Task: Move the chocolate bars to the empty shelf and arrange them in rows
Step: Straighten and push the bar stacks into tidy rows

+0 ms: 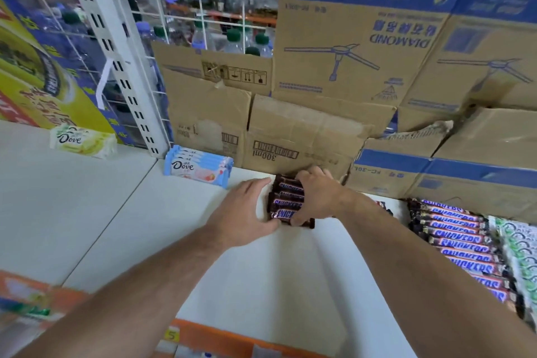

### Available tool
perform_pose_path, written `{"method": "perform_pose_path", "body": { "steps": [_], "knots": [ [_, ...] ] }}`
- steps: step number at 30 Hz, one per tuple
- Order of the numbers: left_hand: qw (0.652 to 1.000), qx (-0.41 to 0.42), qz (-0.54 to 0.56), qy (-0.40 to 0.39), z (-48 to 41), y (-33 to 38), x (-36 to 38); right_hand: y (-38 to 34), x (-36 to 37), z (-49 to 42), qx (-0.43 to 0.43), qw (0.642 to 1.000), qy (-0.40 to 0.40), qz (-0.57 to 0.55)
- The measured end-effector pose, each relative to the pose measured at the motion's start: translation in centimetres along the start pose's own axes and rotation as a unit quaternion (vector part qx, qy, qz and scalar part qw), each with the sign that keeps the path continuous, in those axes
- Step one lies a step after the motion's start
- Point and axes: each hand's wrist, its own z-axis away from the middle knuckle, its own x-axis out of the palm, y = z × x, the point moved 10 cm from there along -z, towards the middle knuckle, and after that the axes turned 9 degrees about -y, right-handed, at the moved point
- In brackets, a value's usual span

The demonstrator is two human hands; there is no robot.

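A short row of several brown Snickers bars (286, 201) lies at the back middle of the white shelf (261, 270), against the cardboard boxes. My left hand (241, 212) lies with straight fingers against the row's left ends. My right hand (316, 197) is laid over the row's right ends, its fingers curled round the far bars and its thumb at the nearest bar. A longer row of Snickers bars (462, 244) lies along the shelf's right side.
Stacked cardboard boxes (348, 52) line the shelf's back. A blue Dove stack (197, 167) and a pale green Dove pack (82, 141) sit at the back left. Green-and-white wrapped packs (520, 247) lie far right. An orange price rail (232, 340) edges the front.
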Motion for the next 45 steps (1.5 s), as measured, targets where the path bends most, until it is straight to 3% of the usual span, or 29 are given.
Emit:
{"method": "perform_pose_path", "body": {
  "steps": [11,19,27,34,40,45],
  "knots": [
    [0.999,0.034,0.014,0.011,0.1,0.8,-0.6,0.5,0.1,-0.2,0.014,0.999,0.008,-0.04],
    [0.997,-0.011,0.057,-0.059,-0.1,-0.3,0.6,-1.1,2.0,1.6,-0.007,0.993,0.06,-0.102],
    [0.997,0.03,0.068,-0.031,0.6,0.4,-0.4,-0.7,2.8,4.2,0.004,0.986,0.119,-0.115],
    [0.995,0.026,0.089,-0.048,0.6,0.3,-0.2,-0.6,3.5,4.8,-0.003,0.967,0.146,-0.208],
    [0.996,0.051,0.065,-0.044,0.8,1.2,-0.6,3.4,4.9,5.6,0.06,0.918,0.144,-0.364],
    [0.995,0.085,0.031,-0.042,0.9,2.3,-1.0,3.4,6.1,6.1,0.05,0.847,0.144,-0.51]
  ]
}}
